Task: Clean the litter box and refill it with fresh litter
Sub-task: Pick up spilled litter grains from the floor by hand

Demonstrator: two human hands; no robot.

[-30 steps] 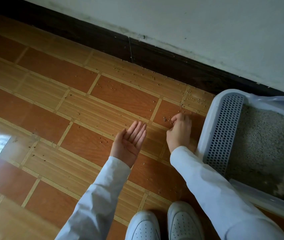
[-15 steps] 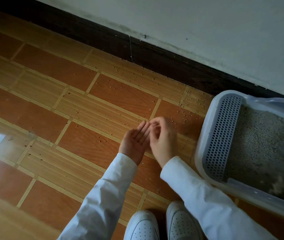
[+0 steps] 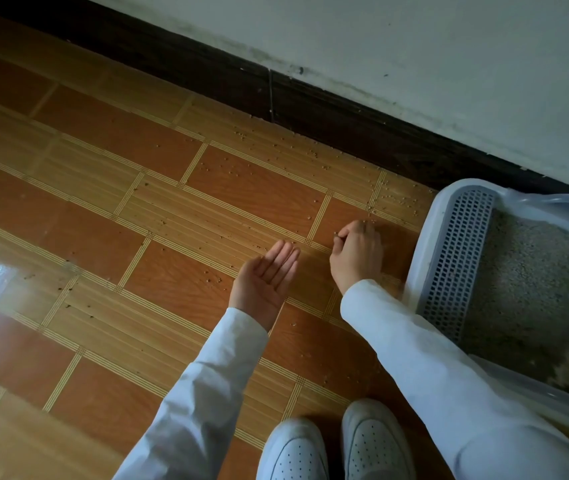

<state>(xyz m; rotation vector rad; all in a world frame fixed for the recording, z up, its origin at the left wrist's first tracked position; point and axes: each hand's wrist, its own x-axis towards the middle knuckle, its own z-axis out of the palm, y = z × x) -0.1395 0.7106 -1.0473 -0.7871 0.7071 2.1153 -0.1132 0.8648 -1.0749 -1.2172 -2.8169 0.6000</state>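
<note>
Orange wood-pattern tiled floor (image 3: 96,233), strewn with scattered litter granules (image 3: 385,199). Right hand (image 3: 357,254) pinches granules at twelve o'clock; left hand (image 3: 264,282) lies flat, palm up, as a tray; grey plastic litter box (image 3: 456,258) at three o'clock.

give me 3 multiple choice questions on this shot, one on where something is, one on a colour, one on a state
1. Where is the litter box?
A. right of the hands, near the wall
B. left of the shoes
C. on a table

2. What colour are the shoes?
A. black
B. white
C. red

3. How is the left hand held?
A. in a fist
B. flat on the floor
C. open, palm up

Answers: 1 A, it sits by the baseboard at the right edge. 2 B, both shoes are white. 3 C, its fingers are straight with the palm facing up.
</note>
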